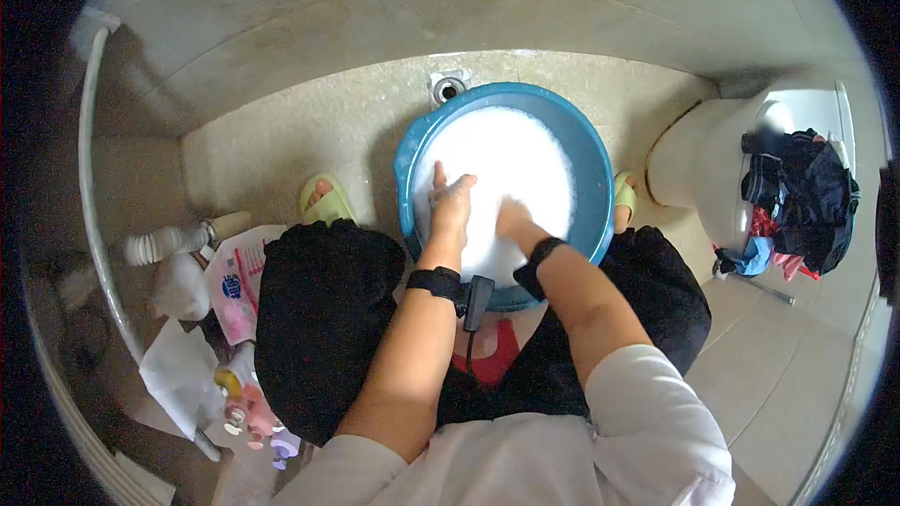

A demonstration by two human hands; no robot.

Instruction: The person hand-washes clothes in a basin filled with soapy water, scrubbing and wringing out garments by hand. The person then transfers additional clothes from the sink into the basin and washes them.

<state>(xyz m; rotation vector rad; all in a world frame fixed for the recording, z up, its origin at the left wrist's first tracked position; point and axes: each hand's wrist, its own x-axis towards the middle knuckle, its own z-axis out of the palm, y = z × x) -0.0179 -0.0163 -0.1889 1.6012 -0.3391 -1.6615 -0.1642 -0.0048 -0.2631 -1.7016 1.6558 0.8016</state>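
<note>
Left hand (pixel 452 209) is at the foam's left side, grip loosely spread; blue basin (pixel 593 173), full of white foam (pixel 497 155), sits on the floor (pixel 375 117) between green slippers (pixel 330 206); right hand (pixel 513 218) is partly sunk, its grip impossible to tell.

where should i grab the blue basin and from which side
Best by its rim, at the left and right edges, one hand coming from each side. The basin is wide, round and open, with white foam inside, so opposite grips should keep it level. The near rim lies beneath the forearms, and the right slipper sits close to that side, so mind it.
</note>
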